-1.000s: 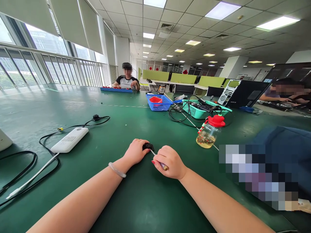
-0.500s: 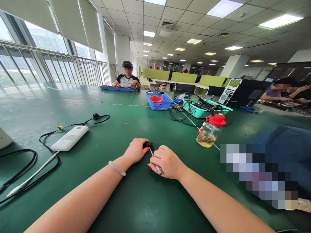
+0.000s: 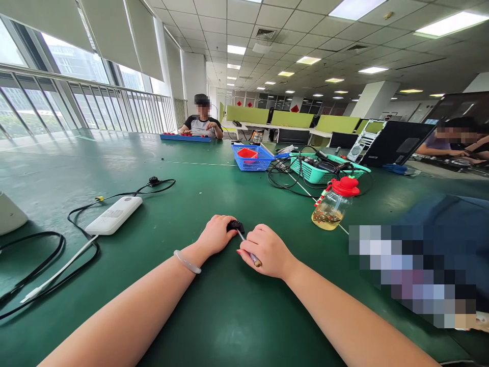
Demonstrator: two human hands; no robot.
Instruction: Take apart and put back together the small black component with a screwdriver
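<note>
Two hands at work mid-desk (image 3: 214, 168): left hand (image 3: 216, 235) pinches small black part (image 3: 235, 225) steady while right hand (image 3: 267, 251) fist-grips thin tool (image 3: 254, 259) against it.

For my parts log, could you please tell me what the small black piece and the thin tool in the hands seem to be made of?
The small black piece, under the left hand, looks like matt plastic: dull, no glint. The thin silver-shafted tool in the right hand looks like bright metal; its brownish end is unclear.
</note>
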